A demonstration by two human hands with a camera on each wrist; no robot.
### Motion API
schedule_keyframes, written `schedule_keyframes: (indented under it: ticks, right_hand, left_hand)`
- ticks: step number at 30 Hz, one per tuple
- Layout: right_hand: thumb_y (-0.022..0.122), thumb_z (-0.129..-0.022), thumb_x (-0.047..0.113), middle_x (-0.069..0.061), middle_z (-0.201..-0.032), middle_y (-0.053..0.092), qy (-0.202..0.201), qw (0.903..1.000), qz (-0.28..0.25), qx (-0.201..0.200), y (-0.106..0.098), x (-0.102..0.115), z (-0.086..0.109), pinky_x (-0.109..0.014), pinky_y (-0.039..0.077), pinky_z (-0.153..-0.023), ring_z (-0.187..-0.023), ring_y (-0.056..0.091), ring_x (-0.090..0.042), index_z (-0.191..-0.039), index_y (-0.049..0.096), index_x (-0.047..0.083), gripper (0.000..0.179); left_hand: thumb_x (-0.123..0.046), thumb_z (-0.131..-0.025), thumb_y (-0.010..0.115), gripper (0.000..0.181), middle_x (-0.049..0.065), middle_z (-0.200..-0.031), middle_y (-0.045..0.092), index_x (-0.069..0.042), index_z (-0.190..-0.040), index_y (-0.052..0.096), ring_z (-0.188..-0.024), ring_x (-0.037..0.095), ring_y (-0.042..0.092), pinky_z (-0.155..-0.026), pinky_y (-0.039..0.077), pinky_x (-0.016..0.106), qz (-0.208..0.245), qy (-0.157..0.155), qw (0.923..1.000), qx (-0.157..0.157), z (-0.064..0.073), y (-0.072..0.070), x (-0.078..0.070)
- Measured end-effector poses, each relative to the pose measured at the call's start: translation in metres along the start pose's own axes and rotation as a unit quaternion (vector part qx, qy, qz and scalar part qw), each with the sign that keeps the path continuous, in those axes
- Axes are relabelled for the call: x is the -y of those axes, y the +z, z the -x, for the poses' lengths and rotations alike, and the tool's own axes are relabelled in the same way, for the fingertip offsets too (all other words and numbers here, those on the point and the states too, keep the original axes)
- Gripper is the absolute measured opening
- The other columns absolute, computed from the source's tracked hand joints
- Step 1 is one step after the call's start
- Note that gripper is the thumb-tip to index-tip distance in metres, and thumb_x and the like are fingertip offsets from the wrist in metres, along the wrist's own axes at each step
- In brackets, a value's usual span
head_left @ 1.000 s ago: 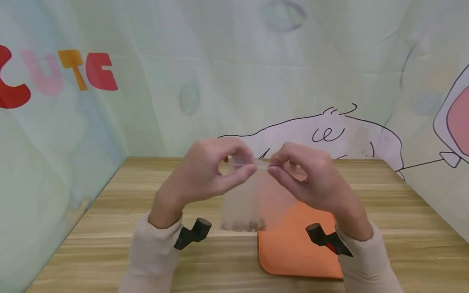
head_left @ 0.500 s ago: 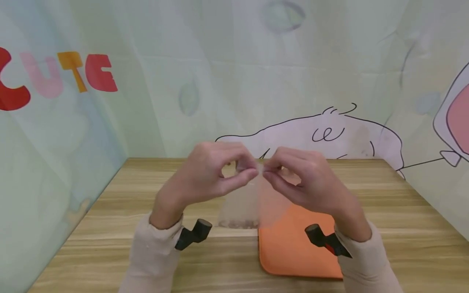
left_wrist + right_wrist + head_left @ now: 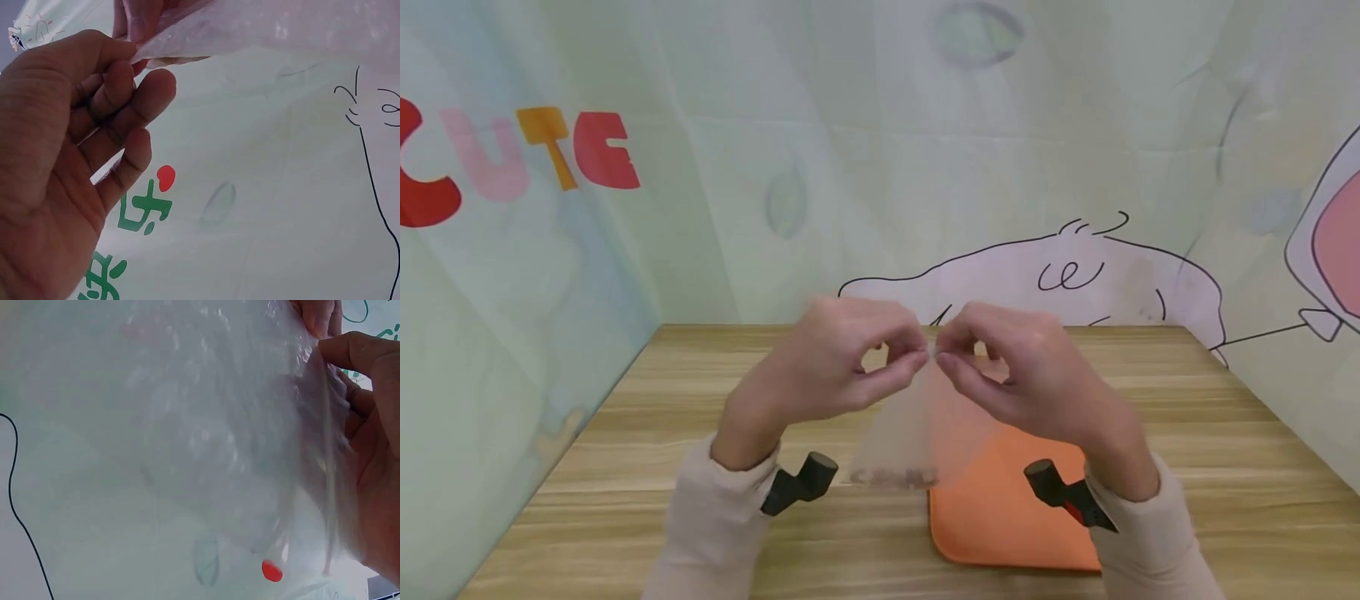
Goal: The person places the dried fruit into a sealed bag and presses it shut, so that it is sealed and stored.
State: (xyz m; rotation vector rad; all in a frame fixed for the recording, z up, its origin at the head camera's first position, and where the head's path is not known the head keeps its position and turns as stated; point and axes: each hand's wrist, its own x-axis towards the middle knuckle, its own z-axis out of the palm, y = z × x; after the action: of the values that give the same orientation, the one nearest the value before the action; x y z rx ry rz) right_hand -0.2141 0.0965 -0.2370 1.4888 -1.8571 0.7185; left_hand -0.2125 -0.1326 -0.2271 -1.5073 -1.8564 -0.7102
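Observation:
A translucent plastic zip bag (image 3: 895, 442) hangs from both hands above the table, its body spreading downward. Small brownish pieces, too blurred to name, lie along its bottom edge. My left hand (image 3: 850, 354) pinches the bag's top edge between thumb and forefinger. Close beside it, my right hand (image 3: 1015, 358) pinches the same edge, the fingertips of both nearly meeting. In the right wrist view the clear film of the bag (image 3: 219, 412) fills much of the picture, with a zip strip running down near the palm. The left wrist view has the left hand's other fingers (image 3: 140, 100) loosely bent.
An orange mat or flat case (image 3: 1007, 508) lies on the wood-grain table (image 3: 820, 550), partly under the bag and right forearm. Printed cloth walls (image 3: 737, 167) stand at the back and sides. Each wrist carries a small black camera mount (image 3: 801, 483).
Both hands have come closer together along the bag's top edge, so the stretch of edge between them is now hidden. They also sit slightly lower, and the bag's top has bunched.

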Motion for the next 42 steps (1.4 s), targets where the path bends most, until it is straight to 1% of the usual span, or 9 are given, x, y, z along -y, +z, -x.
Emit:
schedule_keyframes:
  ticks: [3, 7, 10, 14, 18, 25, 33, 38, 42]
  right_hand:
    - [0.061, -0.096, 0.006, 0.003, -0.084, 0.065, -0.006, 1.0, 0.005, 0.001, 0.001, 0.001, -0.001, -0.021, 0.047, -0.059, -0.068, 0.056, -0.007, -0.093, 0.062, 0.006, 0.003]
    - [0.066, -0.089, -0.005, 0.001, -0.084, 0.066, -0.024, 0.9995, 0.022, -0.001, 0.002, 0.003, -0.003, -0.021, 0.05, -0.058, -0.068, 0.061, -0.008, -0.094, 0.06, 0.003, 0.011]
    - [0.06, -0.098, 0.005, 0.001, -0.084, 0.066, -0.035, 0.9986, 0.04, 0.007, 0.003, 0.006, -0.003, -0.02, 0.049, -0.055, -0.068, 0.063, -0.008, -0.095, 0.06, 0.004, 0.004]
    - [0.046, -0.107, 0.022, 0.002, -0.082, 0.062, -0.025, 0.9984, 0.047, 0.02, 0.006, 0.007, -0.002, -0.018, 0.043, -0.052, -0.065, 0.057, -0.007, -0.095, 0.059, 0.006, 0.024]
    - [0.044, -0.108, 0.026, 0.003, -0.082, 0.058, -0.016, 0.9993, 0.02, 0.027, 0.008, 0.007, -0.002, -0.017, 0.039, -0.054, -0.063, 0.048, -0.006, -0.095, 0.057, 0.006, 0.028]
    - [0.045, -0.108, 0.029, 0.006, -0.082, 0.053, -0.009, 0.9995, -0.021, 0.023, 0.004, 0.006, -0.002, -0.015, 0.033, -0.054, -0.061, 0.04, -0.005, -0.094, 0.054, 0.008, 0.026]
    - [0.046, -0.108, 0.029, 0.005, -0.084, 0.054, -0.011, 0.9997, 0.002, 0.02, 0.0, -0.003, 0.002, -0.015, 0.037, -0.051, -0.059, 0.044, -0.002, -0.093, 0.055, 0.008, 0.027]
    - [0.046, -0.108, 0.029, 0.005, -0.084, 0.055, -0.009, 0.9998, 0.006, 0.014, -0.001, -0.011, 0.003, -0.016, 0.041, -0.057, -0.065, 0.049, -0.005, -0.093, 0.055, 0.007, 0.028]
    - [0.047, -0.107, 0.03, 0.005, -0.084, 0.055, -0.01, 0.9999, 0.007, 0.0, -0.005, -0.017, 0.004, -0.018, 0.045, -0.062, -0.069, 0.054, -0.007, -0.091, 0.055, 0.007, 0.03]
  left_hand:
    - [0.0, -0.088, 0.067, 0.012, -0.005, -0.073, 0.061, -0.009, -0.082, 0.066, -0.067, 0.002, 0.056, -0.062, 0.046, 0.018, -0.001, -0.004, 0.9999, 0.011, -0.002, 0.005, 0.0]
    - [-0.003, -0.09, 0.067, 0.01, -0.006, -0.072, 0.059, -0.009, -0.083, 0.064, -0.067, 0.002, 0.054, -0.062, 0.045, 0.018, 0.015, -0.017, 0.9996, 0.017, -0.001, 0.007, 0.001]
    - [-0.007, -0.091, 0.067, 0.019, -0.008, -0.067, 0.052, -0.012, -0.075, 0.058, -0.061, 0.0, 0.047, -0.055, 0.038, 0.017, 0.027, -0.019, 0.9989, 0.034, 0.0, 0.006, 0.0]
    - [-0.009, -0.094, 0.065, 0.026, -0.009, -0.062, 0.043, -0.014, -0.07, 0.055, -0.055, 0.0, 0.036, -0.05, 0.03, 0.017, 0.031, 0.002, 0.9984, 0.047, 0.001, 0.004, -0.003]
    - [-0.005, -0.095, 0.058, 0.023, -0.007, -0.061, 0.042, -0.011, -0.073, 0.058, -0.052, 0.0, 0.034, -0.048, 0.029, 0.016, 0.003, 0.035, 0.9989, 0.029, 0.001, 0.003, -0.009]
    - [-0.002, -0.088, 0.052, 0.032, -0.006, -0.056, 0.031, -0.014, -0.062, 0.039, -0.051, 0.003, 0.023, -0.047, 0.024, 0.02, -0.08, 0.057, 0.9952, -0.003, -0.002, -0.008, -0.022]
    - [-0.002, -0.089, 0.052, 0.034, -0.005, -0.057, 0.028, -0.014, -0.061, 0.037, -0.051, 0.003, 0.025, -0.047, 0.023, 0.02, -0.099, 0.036, 0.9944, -0.001, 0.003, -0.03, -0.023]
    - [-0.002, -0.088, 0.051, 0.031, -0.006, -0.056, 0.032, -0.015, -0.061, 0.043, -0.049, 0.003, 0.028, -0.046, 0.023, 0.02, -0.112, 0.018, 0.9934, -0.018, 0.01, -0.042, -0.025]
    - [-0.001, -0.087, 0.054, 0.032, -0.006, -0.055, 0.034, -0.016, -0.061, 0.043, -0.048, 0.004, 0.028, -0.045, 0.022, 0.02, -0.117, 0.017, 0.9925, -0.032, 0.014, -0.048, -0.026]
